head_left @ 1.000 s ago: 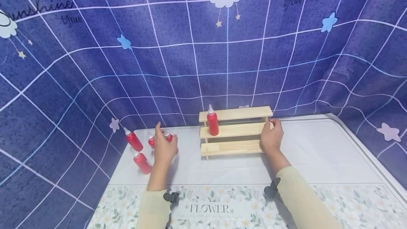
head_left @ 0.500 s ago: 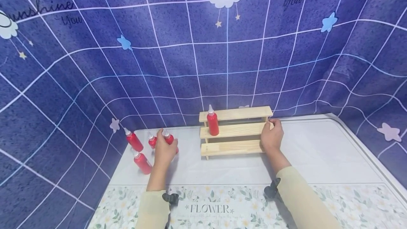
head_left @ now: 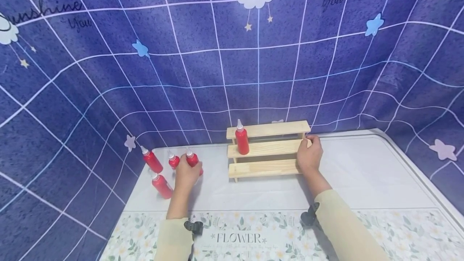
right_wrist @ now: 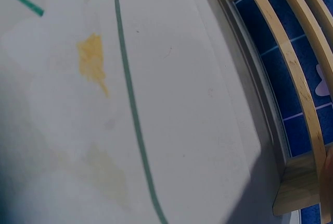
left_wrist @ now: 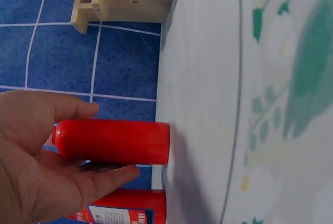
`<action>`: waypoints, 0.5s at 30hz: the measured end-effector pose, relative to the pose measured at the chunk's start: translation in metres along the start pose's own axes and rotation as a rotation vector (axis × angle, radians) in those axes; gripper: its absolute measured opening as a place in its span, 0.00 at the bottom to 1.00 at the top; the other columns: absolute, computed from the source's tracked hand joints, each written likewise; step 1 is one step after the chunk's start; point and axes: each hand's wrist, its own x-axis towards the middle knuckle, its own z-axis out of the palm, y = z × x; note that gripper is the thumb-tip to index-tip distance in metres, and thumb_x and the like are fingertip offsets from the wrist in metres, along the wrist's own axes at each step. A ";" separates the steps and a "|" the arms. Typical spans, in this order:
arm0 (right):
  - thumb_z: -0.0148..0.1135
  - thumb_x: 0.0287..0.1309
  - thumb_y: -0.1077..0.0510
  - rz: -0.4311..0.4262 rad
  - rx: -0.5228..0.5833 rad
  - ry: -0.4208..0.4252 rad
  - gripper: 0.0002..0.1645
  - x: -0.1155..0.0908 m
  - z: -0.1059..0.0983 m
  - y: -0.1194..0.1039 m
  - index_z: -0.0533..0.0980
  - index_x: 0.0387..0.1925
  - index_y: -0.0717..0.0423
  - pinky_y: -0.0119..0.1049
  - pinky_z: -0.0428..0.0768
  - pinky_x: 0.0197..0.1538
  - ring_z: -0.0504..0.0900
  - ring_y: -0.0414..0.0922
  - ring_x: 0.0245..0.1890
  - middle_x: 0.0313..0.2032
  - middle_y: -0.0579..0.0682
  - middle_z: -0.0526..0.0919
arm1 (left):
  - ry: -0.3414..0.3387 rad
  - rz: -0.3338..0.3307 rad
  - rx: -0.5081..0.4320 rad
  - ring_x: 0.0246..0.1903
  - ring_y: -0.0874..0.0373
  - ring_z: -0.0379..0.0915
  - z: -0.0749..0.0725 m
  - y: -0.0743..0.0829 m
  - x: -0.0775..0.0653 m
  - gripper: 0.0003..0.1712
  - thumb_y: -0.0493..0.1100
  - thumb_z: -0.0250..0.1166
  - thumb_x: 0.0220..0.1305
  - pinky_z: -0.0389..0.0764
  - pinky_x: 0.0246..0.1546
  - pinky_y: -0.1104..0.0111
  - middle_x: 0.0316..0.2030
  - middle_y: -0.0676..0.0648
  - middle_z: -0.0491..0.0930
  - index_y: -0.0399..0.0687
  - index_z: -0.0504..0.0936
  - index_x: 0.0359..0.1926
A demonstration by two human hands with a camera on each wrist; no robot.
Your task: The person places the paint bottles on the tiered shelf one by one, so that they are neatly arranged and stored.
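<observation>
My left hand (head_left: pixel 187 175) curls round a red squeeze bottle (left_wrist: pixel 117 141) with a pale nozzle, thumb on one side and fingers on the other. That bottle stands upright on the table; my hand hides part of it in the head view. My right hand (head_left: pixel 310 154) grips the right end of a three-tier wooden shelf (head_left: pixel 270 167). Only a sliver of that hand shows at the edge of the right wrist view. On the shelf's middle tier, at the left, stands another red squeeze bottle (head_left: pixel 242 140).
More red bottles stand at the left: one near the back corner (head_left: pixel 153 161), one in front of it (head_left: pixel 162 186), and one beside my left hand (head_left: pixel 174 161). A blue gridded curtain (head_left: pixel 203 63) hangs behind the white table (head_left: pixel 362 172). A floral mat (head_left: pixel 275 228) lies in front.
My left hand has lowered its raised finger and closed in round the bottle, whose base stays in place. My right hand and the shelf have not visibly moved.
</observation>
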 end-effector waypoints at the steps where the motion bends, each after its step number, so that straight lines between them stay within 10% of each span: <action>1: 0.49 0.75 0.58 0.001 0.001 -0.002 0.17 0.000 0.000 0.000 0.74 0.55 0.65 0.55 0.69 0.79 0.75 0.64 0.72 0.64 0.68 0.81 | -0.003 0.001 -0.002 0.72 0.28 0.67 0.000 -0.001 0.000 0.41 0.42 0.65 0.70 0.68 0.76 0.40 0.70 0.25 0.72 0.31 0.61 0.77; 15: 0.49 0.75 0.58 0.009 0.013 -0.019 0.17 0.002 0.000 0.001 0.74 0.55 0.66 0.56 0.69 0.78 0.74 0.64 0.72 0.65 0.68 0.80 | -0.071 -0.030 0.004 0.75 0.29 0.63 -0.004 0.001 -0.001 0.41 0.43 0.63 0.74 0.65 0.78 0.41 0.73 0.25 0.68 0.31 0.58 0.79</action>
